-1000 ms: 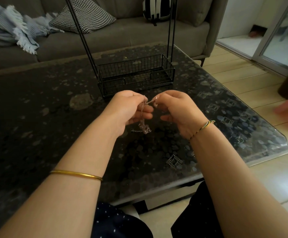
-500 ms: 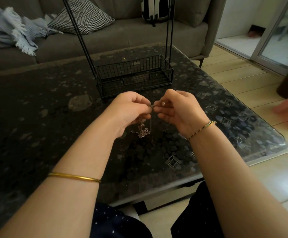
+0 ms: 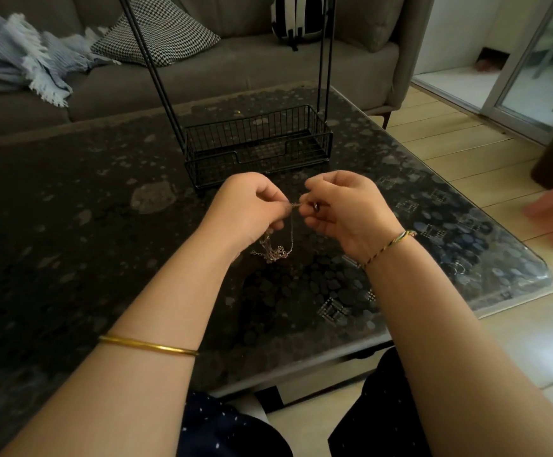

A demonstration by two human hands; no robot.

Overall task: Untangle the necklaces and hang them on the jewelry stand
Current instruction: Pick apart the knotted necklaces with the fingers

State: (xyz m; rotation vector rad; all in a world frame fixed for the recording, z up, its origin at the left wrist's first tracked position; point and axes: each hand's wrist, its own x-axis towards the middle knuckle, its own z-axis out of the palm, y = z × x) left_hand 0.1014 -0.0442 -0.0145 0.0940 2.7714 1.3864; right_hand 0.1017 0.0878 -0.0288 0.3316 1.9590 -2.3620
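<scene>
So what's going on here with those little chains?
A person sits at a dark table and works on a tangle of thin necklaces. The left hand and right hand pinch a short stretch of chain between them, while the knotted rest dangles below the left hand. The black wire jewelry stand sits behind the hands. No necklace hangs on the part in view.
</scene>
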